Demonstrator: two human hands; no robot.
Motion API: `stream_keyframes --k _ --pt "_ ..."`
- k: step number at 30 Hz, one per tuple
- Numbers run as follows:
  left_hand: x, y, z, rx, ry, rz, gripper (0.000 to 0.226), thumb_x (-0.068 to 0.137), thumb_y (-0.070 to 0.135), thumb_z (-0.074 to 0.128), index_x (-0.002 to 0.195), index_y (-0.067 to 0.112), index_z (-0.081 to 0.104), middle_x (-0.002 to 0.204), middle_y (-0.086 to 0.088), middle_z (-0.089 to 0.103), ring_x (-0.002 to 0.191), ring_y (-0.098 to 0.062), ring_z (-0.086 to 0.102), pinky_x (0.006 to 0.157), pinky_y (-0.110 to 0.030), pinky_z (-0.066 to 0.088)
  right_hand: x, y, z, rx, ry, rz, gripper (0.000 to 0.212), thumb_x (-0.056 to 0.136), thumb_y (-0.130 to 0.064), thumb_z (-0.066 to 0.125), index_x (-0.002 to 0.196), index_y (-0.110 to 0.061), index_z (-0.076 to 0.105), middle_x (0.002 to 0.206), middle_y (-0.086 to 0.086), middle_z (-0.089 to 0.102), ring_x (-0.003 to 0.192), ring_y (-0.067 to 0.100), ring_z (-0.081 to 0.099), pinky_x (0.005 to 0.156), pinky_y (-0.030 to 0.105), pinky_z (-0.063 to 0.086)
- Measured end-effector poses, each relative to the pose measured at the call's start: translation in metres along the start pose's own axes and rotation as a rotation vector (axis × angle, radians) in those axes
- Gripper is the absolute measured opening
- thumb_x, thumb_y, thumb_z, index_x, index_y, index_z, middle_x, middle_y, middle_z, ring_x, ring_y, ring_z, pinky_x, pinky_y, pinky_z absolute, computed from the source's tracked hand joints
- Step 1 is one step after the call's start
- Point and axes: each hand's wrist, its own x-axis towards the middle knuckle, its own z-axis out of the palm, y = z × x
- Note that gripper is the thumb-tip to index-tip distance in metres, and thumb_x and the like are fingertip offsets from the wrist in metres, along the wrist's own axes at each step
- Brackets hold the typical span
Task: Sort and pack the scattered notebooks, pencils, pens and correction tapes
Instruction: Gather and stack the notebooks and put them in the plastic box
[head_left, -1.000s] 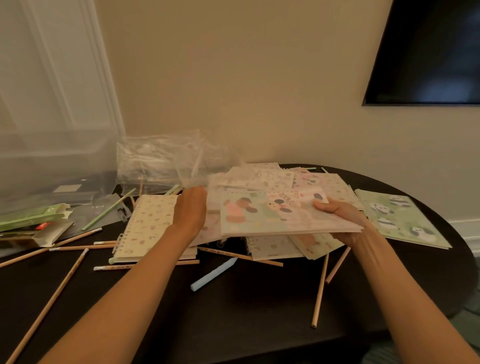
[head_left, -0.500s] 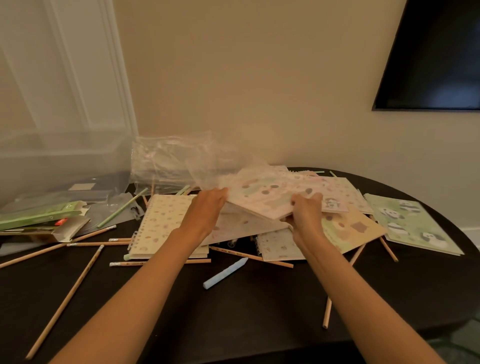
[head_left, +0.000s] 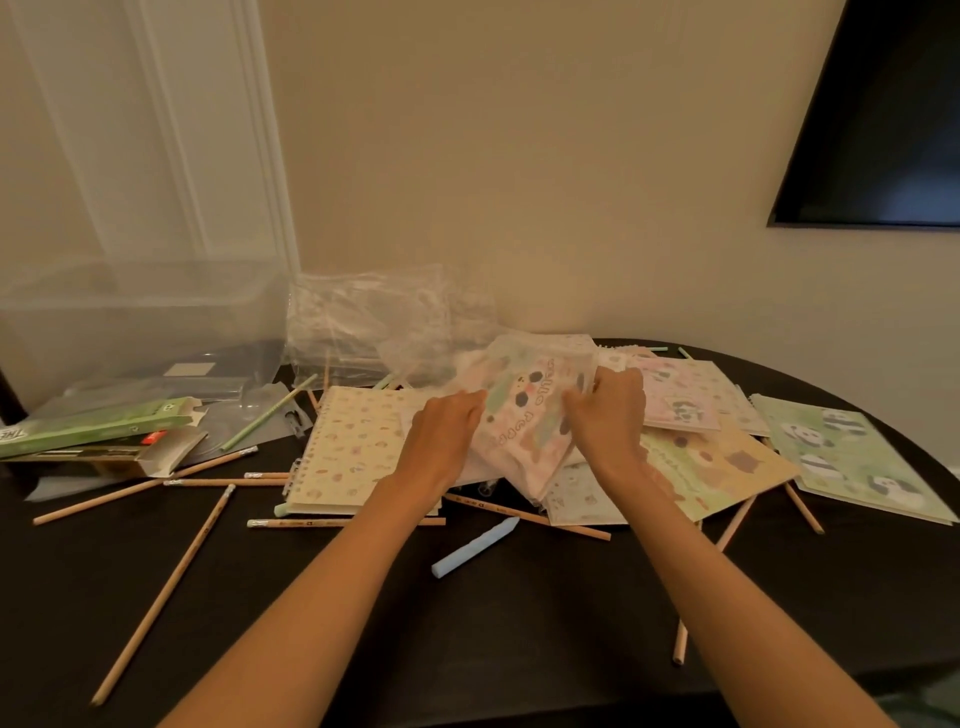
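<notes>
We seem to be at the notebook-gathering step: left hand (head_left: 447, 436) and right hand (head_left: 608, 415) each grip an edge of a pink notebook (head_left: 524, 415), tilted over the pile (head_left: 717, 462) in the middle. Next, we'd need a stacking spot.

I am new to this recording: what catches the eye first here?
The left hand and right hand grip a tilted pale panda notebook in the centre. Wooden pencils lie scattered on the dark table, and a green panda notebook lies far right.
</notes>
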Motion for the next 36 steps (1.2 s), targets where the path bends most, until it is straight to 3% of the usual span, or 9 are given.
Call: stream_keyframes --k 5,10,13,17,21,27,32,34,36 --pt "0.002 0.003 -0.001 0.018 0.036 -0.021 0.029 0.098 0.01 0.038 0.111 0.002 0.063 0.098 -0.014 0.064 0.09 -0.028 0.058 0.073 -0.039 0.041 0.021 -0.003 -0.022 0.154 -0.474 0.436 0.011 0.086 -0.005 0.056 0.075 -0.004 0.053 0.049 0.006 0.049 0.034 0.01 0.036 0.034 0.016 0.025" --pt "0.003 0.004 -0.003 -0.038 -0.005 -0.018 0.023 0.097 0.007 0.039 0.083 0.005 0.058 0.084 -0.016 0.054 0.087 -0.021 0.052 0.068 -0.03 0.031 0.021 0.012 -0.033 0.883 -0.519 0.778 0.009 0.093 -0.001 0.048 0.084 -0.003 0.05 0.039 0.004 0.048 0.023 0.002 0.034 0.025 0.009 0.024" --pt "0.008 0.009 -0.006 -0.098 -0.055 0.034 0.024 0.097 0.007 0.039 0.077 0.018 0.046 0.083 -0.003 0.042 0.11 -0.003 0.047 0.066 -0.027 0.028 0.016 0.01 -0.027 1.254 -0.537 0.886 0.015 0.098 -0.007 0.04 0.084 -0.006 0.046 0.036 0.004 0.045 0.019 0.002 0.031 0.024 0.013 0.029" --pt "0.004 0.011 -0.011 -0.251 -0.07 0.027 0.026 0.097 0.012 0.044 0.081 0.0 0.06 0.106 -0.011 0.064 0.127 -0.012 0.043 0.09 -0.03 0.04 0.01 0.002 -0.008 1.11 -0.508 0.869 0.018 0.099 -0.016 0.044 0.081 -0.011 0.044 0.032 0.0 0.038 0.019 0.003 0.025 0.023 0.009 0.021" --pt "-0.005 0.0 -0.016 -0.275 -0.002 -0.059 0.031 0.097 0.013 0.045 0.08 -0.008 0.061 0.075 -0.014 0.056 0.075 -0.021 0.051 0.065 -0.03 0.038 0.009 0.004 -0.003 0.524 -0.72 0.714 0.021 0.098 -0.028 0.046 0.093 -0.008 0.047 0.04 0.001 0.04 0.023 0.002 0.023 0.025 0.012 0.019" --pt "-0.009 -0.012 -0.009 -0.21 -0.057 -0.121 0.035 0.096 0.012 0.044 0.061 0.006 0.046 0.062 -0.003 0.045 0.066 -0.017 0.042 0.062 -0.029 0.028 0.019 -0.006 -0.004 -0.184 -0.774 0.401 0.05 0.092 -0.042 0.053 0.114 0.002 0.051 0.044 -0.001 0.028 0.042 0.01 0.02 0.038 0.017 0.019" --pt "-0.015 -0.021 -0.002 -0.288 -0.095 -0.135 0.025 0.095 0.007 0.046 0.105 0.006 0.069 0.125 -0.008 0.059 0.128 -0.013 0.041 0.087 -0.019 0.033 0.02 -0.005 0.008 0.278 -0.557 0.425 0.026 0.086 -0.011 0.064 0.106 0.005 0.061 0.076 0.011 0.065 0.056 0.011 0.051 0.049 0.02 0.051" --pt "-0.016 -0.023 -0.002 -0.29 -0.068 -0.119 0.028 0.095 0.005 0.046 0.116 0.007 0.064 0.136 -0.01 0.049 0.135 -0.014 0.033 0.085 -0.01 0.028 0.01 -0.002 0.018 0.572 -0.554 0.512 0.021 0.091 0.001 0.051 0.111 0.006 0.055 0.105 0.021 0.065 0.074 0.019 0.062 0.066 0.029 0.057" --pt "-0.014 -0.025 -0.004 -0.305 -0.058 -0.114 0.03 0.095 0.003 0.046 0.12 0.007 0.061 0.139 -0.011 0.045 0.134 -0.015 0.034 0.085 -0.006 0.026 0.0 0.0 0.026 0.792 -0.59 0.596 0.028 0.095 0.005 0.039 0.121 0.002 0.048 0.102 0.018 0.065 0.075 0.026 0.065 0.056 0.032 0.057"
